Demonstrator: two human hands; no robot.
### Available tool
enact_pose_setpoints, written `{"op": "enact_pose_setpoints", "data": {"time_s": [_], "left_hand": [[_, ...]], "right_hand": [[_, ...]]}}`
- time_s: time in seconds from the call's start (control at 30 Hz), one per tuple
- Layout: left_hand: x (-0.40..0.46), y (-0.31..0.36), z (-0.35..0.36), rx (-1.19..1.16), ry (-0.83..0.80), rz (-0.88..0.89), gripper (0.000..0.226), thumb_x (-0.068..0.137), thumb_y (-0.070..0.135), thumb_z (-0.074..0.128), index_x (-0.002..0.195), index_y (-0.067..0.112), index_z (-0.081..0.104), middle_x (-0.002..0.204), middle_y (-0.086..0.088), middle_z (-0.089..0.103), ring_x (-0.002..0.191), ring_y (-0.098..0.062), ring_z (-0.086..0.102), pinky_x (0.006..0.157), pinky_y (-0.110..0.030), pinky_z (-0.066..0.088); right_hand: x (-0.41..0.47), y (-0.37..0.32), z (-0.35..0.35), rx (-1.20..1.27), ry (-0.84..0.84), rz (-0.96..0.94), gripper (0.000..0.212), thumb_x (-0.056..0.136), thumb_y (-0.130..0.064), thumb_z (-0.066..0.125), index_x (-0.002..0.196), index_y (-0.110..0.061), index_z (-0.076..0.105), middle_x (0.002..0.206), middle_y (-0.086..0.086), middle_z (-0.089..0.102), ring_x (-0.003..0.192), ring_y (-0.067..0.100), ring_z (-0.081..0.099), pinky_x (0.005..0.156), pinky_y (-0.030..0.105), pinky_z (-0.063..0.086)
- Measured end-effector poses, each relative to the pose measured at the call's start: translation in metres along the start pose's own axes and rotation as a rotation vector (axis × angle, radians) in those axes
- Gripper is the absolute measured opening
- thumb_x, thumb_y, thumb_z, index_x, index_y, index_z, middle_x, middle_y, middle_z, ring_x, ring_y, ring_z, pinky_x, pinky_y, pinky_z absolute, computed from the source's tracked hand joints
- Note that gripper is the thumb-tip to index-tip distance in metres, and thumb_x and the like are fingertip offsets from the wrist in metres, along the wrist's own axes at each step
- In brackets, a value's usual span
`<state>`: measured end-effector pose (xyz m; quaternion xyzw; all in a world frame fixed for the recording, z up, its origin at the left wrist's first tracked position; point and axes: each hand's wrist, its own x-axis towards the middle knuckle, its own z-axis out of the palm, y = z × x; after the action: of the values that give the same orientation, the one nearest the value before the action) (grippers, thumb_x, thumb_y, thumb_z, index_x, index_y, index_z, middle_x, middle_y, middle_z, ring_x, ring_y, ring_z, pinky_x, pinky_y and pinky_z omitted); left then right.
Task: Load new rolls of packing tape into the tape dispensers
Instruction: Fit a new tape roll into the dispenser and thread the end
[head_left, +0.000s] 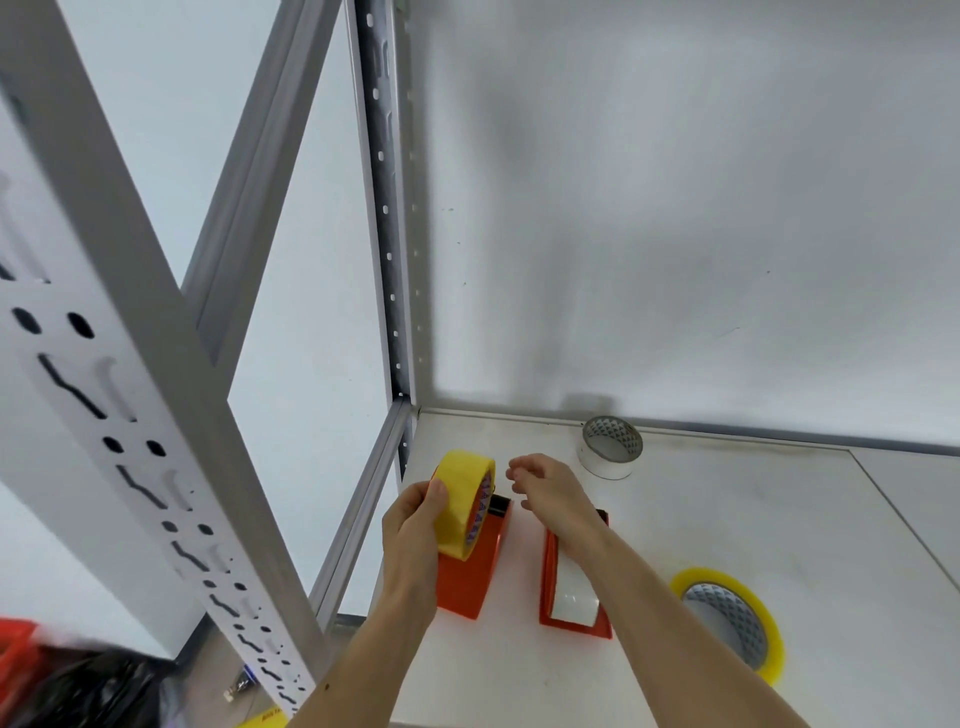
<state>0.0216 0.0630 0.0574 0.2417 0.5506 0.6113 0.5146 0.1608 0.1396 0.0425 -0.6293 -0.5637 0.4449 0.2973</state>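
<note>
Yellow tape roll (464, 503): held upright on edge in left hand (415, 525), thumb across the outer face, fingers wrapped behind; poised over the left red dispenser (470, 577), near the shelf's left edge.
Left red dispenser: lying on the white shelf (727, 519), black roller end pointing far.
Right red dispenser (571, 597): just right of the first, a narrow strip of bare shelf between them; white tape visible inside.
Right hand (550, 493): grip loosely curled, holding nothing, hovering above the far end of the right dispenser, forearm crossing over it.
White tape roll (610, 447): flat, far side, close to the back wall.
Second yellow roll (727, 621): flat, near right, well apart.
Open shelf room: right and near.
Grey slotted upright (384, 208): far left corner.
</note>
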Motion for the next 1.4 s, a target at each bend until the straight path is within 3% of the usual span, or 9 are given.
{"op": "enact_pose_setpoints", "data": {"time_s": [0.23, 0.47, 0.53, 0.73, 0.93, 1.07, 1.17, 1.27, 1.4], "left_hand": [[-0.003, -0.001, -0.003, -0.091, -0.012, -0.039, 0.029, 0.105, 0.007, 0.050, 0.081, 0.021, 0.056, 0.085, 0.000, 0.056, 0.075, -0.013, 0.053, 0.061, -0.030, 0.043], [0.004, -0.022, -0.008, -0.053, 0.036, -0.056, 0.017, 0.101, 0.010, 0.045, 0.090, 0.014, 0.056, 0.093, -0.011, 0.056, 0.078, -0.021, 0.057, 0.062, -0.029, 0.048], [0.005, -0.027, -0.008, -0.039, 0.041, -0.048, 0.011, 0.099, 0.019, 0.049, 0.094, 0.013, 0.056, 0.100, -0.014, 0.055, 0.082, -0.022, 0.058, 0.061, -0.029, 0.050], [0.002, -0.023, -0.006, 0.136, 0.031, 0.111, 0.043, 0.073, 0.056, 0.077, 0.079, 0.016, 0.061, 0.079, -0.008, 0.067, 0.075, -0.024, 0.068, 0.063, -0.031, 0.057], [0.008, -0.024, -0.016, 0.455, -0.042, 0.253, 0.025, 0.080, 0.049, 0.056, 0.100, 0.036, 0.061, 0.096, 0.006, 0.068, 0.089, -0.010, 0.068, 0.070, -0.026, 0.057], [0.009, -0.022, -0.011, 0.486, -0.040, 0.210, 0.008, 0.083, 0.049, 0.055, 0.089, 0.045, 0.059, 0.094, 0.014, 0.065, 0.089, -0.007, 0.063, 0.068, -0.025, 0.053], [0.008, -0.025, -0.009, 0.598, -0.025, 0.236, 0.035, 0.081, 0.062, 0.071, 0.098, 0.037, 0.055, 0.091, 0.016, 0.061, 0.084, -0.004, 0.061, 0.068, -0.020, 0.052], [0.004, -0.028, -0.010, 0.617, 0.016, 0.254, 0.041, 0.077, 0.049, 0.082, 0.103, 0.034, 0.055, 0.089, 0.017, 0.060, 0.083, -0.004, 0.061, 0.065, -0.018, 0.051], [0.004, -0.040, -0.022, 0.574, 0.030, 0.174, 0.041, 0.083, 0.038, 0.082, 0.113, 0.034, 0.055, 0.108, 0.003, 0.065, 0.099, -0.021, 0.066, 0.080, -0.031, 0.060]], "right_hand": [[0.018, -0.018, -0.006, -0.091, -0.167, 0.116, 0.039, 0.094, -0.037, 0.051, 0.100, -0.005, 0.073, 0.095, 0.007, 0.076, 0.079, 0.016, 0.070, 0.079, 0.031, 0.057], [0.024, -0.029, -0.007, -0.060, -0.187, 0.226, 0.045, 0.080, -0.054, 0.069, 0.083, -0.009, 0.072, 0.079, 0.004, 0.074, 0.071, 0.016, 0.067, 0.068, 0.029, 0.053], [0.026, -0.030, -0.005, -0.063, -0.205, 0.230, 0.041, 0.078, -0.050, 0.073, 0.082, -0.010, 0.070, 0.075, 0.003, 0.070, 0.070, 0.015, 0.064, 0.062, 0.027, 0.050], [0.026, -0.023, -0.002, -0.207, -0.144, 0.090, 0.024, 0.089, -0.028, 0.069, 0.079, -0.006, 0.070, 0.078, 0.013, 0.074, 0.065, 0.017, 0.069, 0.054, 0.024, 0.052], [0.019, -0.014, -0.008, -0.151, -0.114, 0.145, 0.026, 0.088, -0.018, 0.071, 0.083, 0.008, 0.070, 0.083, 0.024, 0.075, 0.073, 0.032, 0.075, 0.069, 0.040, 0.064], [0.014, -0.013, -0.012, -0.091, -0.133, 0.219, 0.022, 0.085, -0.012, 0.074, 0.081, 0.008, 0.068, 0.086, 0.027, 0.074, 0.076, 0.032, 0.076, 0.073, 0.040, 0.063], [0.014, -0.011, -0.011, -0.275, -0.093, 0.142, 0.027, 0.082, -0.017, 0.073, 0.081, 0.010, 0.072, 0.082, 0.024, 0.075, 0.067, 0.026, 0.073, 0.073, 0.036, 0.063], [0.013, -0.011, -0.012, -0.384, -0.110, 0.134, 0.027, 0.083, -0.020, 0.073, 0.086, 0.006, 0.073, 0.075, 0.015, 0.071, 0.059, 0.017, 0.061, 0.060, 0.027, 0.053], [0.016, -0.010, -0.001, -0.569, -0.120, 0.144, 0.035, 0.077, -0.029, 0.079, 0.099, -0.004, 0.070, 0.099, 0.009, 0.072, 0.091, 0.022, 0.066, 0.083, 0.033, 0.052]]}}
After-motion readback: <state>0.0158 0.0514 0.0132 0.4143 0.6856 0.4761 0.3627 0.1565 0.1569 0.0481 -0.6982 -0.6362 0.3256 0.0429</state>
